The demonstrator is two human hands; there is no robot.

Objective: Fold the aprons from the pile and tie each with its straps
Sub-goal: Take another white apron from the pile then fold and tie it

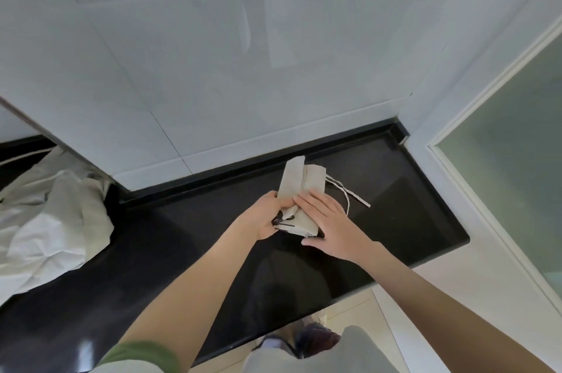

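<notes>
We saw the folded apron (305,187) lying on the black desk (182,251), toward its far right part and close to the raised back edge under the pale tiled wall (213,68). It was a narrow, pale beige bundle with dark print showing at its near end. The left hand (267,219) gripped that near left edge, with its fingers curled around the cloth. The right hand (327,220) lay flat on top of the bundle, fingers straight and together, pressing it down, the thumb stretched along the near side. Two thin straps (349,194) trailed out from the right side of the apron and rested loose on the desk. Well apart, at the left end of the desk, we saw the pile of aprons (51,220), crumpled and unfolded, in the same pale cloth. A frosted glass door (517,144) stood at the right.
</notes>
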